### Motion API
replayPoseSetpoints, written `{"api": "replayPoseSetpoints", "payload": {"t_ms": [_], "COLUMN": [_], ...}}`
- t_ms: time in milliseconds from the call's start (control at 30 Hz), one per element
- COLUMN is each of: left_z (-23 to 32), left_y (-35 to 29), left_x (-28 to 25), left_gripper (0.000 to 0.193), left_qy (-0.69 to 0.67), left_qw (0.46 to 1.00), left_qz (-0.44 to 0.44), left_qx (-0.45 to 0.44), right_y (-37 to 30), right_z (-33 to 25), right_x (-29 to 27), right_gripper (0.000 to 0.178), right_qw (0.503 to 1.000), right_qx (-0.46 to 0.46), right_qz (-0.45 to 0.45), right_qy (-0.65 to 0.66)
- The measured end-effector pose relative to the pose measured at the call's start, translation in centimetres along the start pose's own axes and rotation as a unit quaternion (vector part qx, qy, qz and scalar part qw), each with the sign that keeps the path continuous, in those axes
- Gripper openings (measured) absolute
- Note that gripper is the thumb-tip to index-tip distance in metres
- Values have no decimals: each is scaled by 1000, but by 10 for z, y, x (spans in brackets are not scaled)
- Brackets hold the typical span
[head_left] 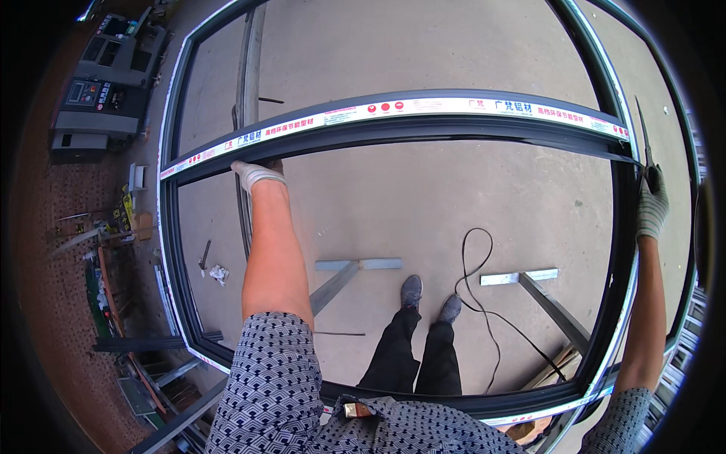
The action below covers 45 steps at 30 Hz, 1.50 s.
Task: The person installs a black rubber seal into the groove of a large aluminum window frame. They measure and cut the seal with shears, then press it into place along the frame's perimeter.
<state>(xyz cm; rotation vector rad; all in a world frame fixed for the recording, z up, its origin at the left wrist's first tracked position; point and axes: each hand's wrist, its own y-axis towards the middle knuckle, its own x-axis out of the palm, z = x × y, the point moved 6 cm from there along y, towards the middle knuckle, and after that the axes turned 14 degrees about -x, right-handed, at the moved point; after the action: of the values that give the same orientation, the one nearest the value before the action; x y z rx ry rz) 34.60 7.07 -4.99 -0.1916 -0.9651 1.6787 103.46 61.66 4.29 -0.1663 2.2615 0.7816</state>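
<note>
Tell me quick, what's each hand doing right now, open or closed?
Left hand: at the bar; fingers partly hidden, so open or closed can't be told.
Right hand: closed, holding scissors.

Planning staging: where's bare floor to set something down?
Floor beyond the crossbar, right of the metal rail; also between crossbar, left forearm, left stand and looped cable. Crowded: left of frame, machine and dark bars; right edge, right hand and scissors.

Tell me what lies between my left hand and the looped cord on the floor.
Only bare floor shows between the left hand and the cord in the head view.
</note>
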Motion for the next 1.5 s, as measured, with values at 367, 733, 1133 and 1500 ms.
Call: {"api": "replayPoseSetpoints", "payload": {"t_ms": [367,733,1133,1500], "left_z": [-6,-3,-47,-236], "left_y": [2,-25,-28,-180], "left_x": [4,21,26,81], "left_gripper": [61,41,42,51], "left_qy": [31,33,28,203], "left_qw": [999,999,998,943], "left_qz": [23,4,-29,-229], "left_qx": [-11,-29,-39,-133], "right_y": [-2,-3,-2,-2], "right_z": [-47,-80,-65,-78], "right_x": [-5,-6,-5,-6], "right_gripper": [45,46,45,45], "right_qw": [997,994,995,994], "right_qx": [13,33,12,41], "right_qz": [13,-13,3,-14], "right_qy": [-74,-105,-101,-104]}}
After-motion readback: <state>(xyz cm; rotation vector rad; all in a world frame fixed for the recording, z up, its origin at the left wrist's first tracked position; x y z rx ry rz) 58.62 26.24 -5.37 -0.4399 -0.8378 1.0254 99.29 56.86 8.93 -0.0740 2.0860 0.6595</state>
